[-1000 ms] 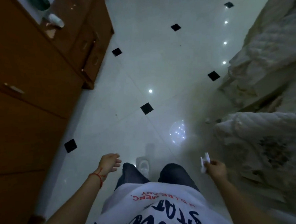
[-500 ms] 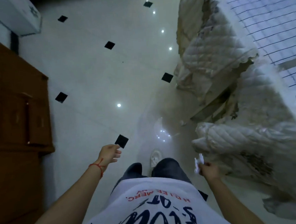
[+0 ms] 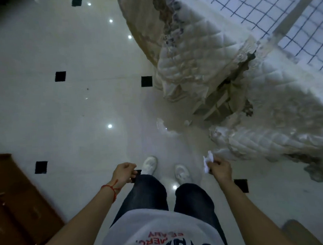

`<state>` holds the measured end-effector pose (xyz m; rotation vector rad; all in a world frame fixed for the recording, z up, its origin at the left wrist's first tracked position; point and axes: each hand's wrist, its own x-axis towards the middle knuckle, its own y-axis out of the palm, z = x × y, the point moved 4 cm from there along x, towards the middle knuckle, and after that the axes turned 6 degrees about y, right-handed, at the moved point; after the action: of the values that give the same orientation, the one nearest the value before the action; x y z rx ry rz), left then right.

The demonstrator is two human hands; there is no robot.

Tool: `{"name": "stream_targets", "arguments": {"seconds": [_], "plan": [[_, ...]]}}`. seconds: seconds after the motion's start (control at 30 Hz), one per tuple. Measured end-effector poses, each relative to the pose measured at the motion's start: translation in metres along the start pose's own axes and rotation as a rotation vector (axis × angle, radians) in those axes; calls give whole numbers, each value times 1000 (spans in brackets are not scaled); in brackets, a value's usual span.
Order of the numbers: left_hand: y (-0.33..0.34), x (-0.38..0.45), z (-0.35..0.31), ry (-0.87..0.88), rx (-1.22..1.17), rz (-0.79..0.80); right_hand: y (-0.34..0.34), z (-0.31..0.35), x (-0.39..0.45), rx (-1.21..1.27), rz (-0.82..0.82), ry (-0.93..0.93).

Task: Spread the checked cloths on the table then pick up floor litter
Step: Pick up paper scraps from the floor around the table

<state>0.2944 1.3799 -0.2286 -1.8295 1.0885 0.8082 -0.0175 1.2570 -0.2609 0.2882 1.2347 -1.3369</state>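
My right hand [image 3: 220, 168] pinches crumpled white paper litter [image 3: 208, 162] at 4 o'clock; my left hand [image 3: 123, 173] hangs loosely curled, empty, at 7 o'clock.

Brown wooden cabinet [image 3: 14, 207] left; white tiled floor [image 3: 62, 119].

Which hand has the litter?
The right hand: it pinches a white paper scrap. The left hand, with the red wrist thread, holds nothing.

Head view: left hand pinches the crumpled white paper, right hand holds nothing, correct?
No, the hands are swapped. In the head view the right hand pinches the crumpled white paper; the left hand holds nothing, its fingers loosely curled.
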Motion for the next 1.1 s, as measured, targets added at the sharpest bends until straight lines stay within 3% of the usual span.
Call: {"name": "stream_targets", "arguments": {"seconds": [0.23, 0.47, 0.8, 1.1], "plan": [[-6, 73, -47, 97, 213, 178, 51, -27, -9, 133, -110, 126], [52, 137, -43, 158, 354, 315, 99, -61, 20, 332, -117, 124], [166, 296, 10, 212, 306, 353, 157, -129, 200, 302, -126, 19], [284, 482, 29, 469, 415, 328, 195, -176, 376, 210, -203, -103]]}}
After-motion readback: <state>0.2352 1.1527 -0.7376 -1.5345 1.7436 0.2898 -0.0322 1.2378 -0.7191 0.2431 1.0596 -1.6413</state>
